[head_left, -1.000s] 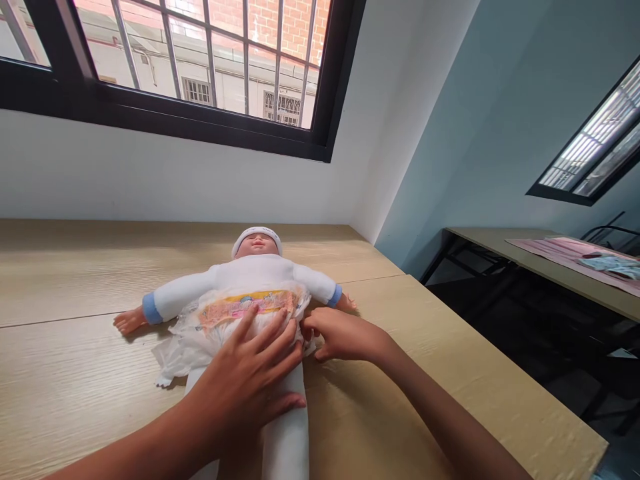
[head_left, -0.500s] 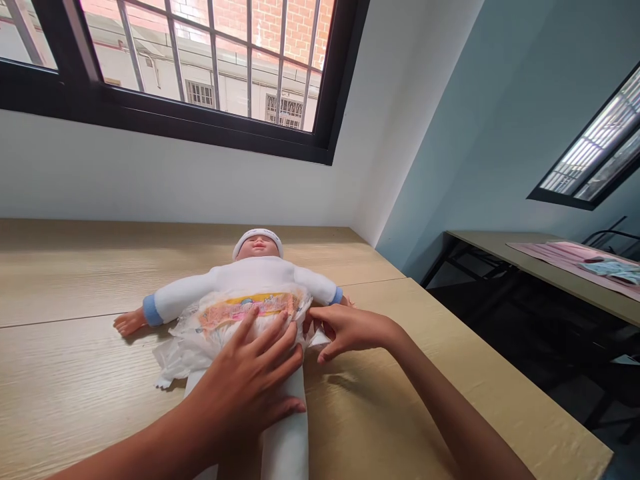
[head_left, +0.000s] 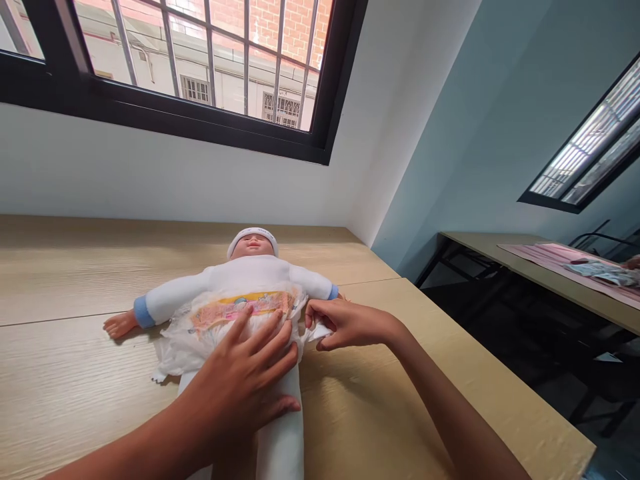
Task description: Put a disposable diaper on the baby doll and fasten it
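A baby doll [head_left: 250,270] in a white outfit with blue cuffs and a white cap lies on its back, arms spread and legs toward me. Around its hips is a white diaper [head_left: 205,320] with an orange and yellow printed front; its frilled edge spreads out on the left. My left hand [head_left: 255,373] rests open on the diaper's front and one leg, fingers spread. At the diaper's right side, my right hand [head_left: 350,325] pinches a white side flap [head_left: 320,331] between thumb and curled fingers. The left hand covers part of the diaper and leg.
The doll lies on a pale wooden table [head_left: 65,373] against a wall, below a barred window [head_left: 215,60]. A second table [head_left: 480,243] at the right bears a pink cloth [head_left: 530,253] and a pale blue cloth [head_left: 595,268]. Part of another person's hand shows at the right edge.
My right hand's fingers have closed onto the diaper's side flap, where they were more loosely apart before. My left hand stays on the diaper. The view has shifted slightly.
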Demonstrator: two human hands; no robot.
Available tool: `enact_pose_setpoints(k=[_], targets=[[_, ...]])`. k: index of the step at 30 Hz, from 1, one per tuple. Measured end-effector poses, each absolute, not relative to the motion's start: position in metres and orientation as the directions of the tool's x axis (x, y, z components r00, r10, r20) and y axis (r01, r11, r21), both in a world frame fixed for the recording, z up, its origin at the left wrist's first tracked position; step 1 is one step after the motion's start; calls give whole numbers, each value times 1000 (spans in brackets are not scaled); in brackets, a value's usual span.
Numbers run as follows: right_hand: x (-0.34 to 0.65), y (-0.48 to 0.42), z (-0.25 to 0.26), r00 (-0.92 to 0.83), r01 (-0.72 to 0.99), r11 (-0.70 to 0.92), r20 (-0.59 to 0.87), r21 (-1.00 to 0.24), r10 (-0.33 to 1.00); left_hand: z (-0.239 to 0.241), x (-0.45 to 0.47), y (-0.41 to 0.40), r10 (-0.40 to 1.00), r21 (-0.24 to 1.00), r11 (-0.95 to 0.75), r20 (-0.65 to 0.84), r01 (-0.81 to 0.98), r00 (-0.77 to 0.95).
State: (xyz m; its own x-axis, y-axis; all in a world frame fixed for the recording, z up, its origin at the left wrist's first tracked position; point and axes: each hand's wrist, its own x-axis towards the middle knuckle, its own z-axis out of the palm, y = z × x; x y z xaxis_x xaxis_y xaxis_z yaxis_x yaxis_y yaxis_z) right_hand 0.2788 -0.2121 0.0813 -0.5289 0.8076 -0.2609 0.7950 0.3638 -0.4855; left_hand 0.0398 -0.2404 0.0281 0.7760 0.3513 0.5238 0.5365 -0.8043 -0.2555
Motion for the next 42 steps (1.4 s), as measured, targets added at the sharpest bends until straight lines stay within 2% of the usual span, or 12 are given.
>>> enact_pose_setpoints(k=[6, 14, 25, 34, 37, 39, 42], targets=[[273, -227, 94, -632, 722, 444, -244, -531, 736, 30, 38, -242, 365, -253, -806, 501, 536, 785], [276, -211, 77, -494, 843, 375, -278, -385, 824, 27, 40, -238, 340, -259, -810, 522, 525, 782], [287, -206, 74, -603, 776, 428, -343, -463, 721, 26, 38, -241, 350, -258, -811, 505, 525, 789], [289, -204, 76, -577, 795, 356, -428, -491, 696, 24, 37, -238, 345, -258, -814, 506, 521, 791], [288, -205, 79, -604, 771, 345, -442, -536, 663, 27, 37, -240, 354, -247, -818, 496, 520, 793], [287, -206, 80, -655, 718, 334, -433, -610, 619, 30, 38, -243, 375, -217, -825, 479, 521, 794], [285, -206, 82, -754, 594, 303, -383, -745, 534, 38, 44, -244, 432, -109, -840, 457, 531, 777]])
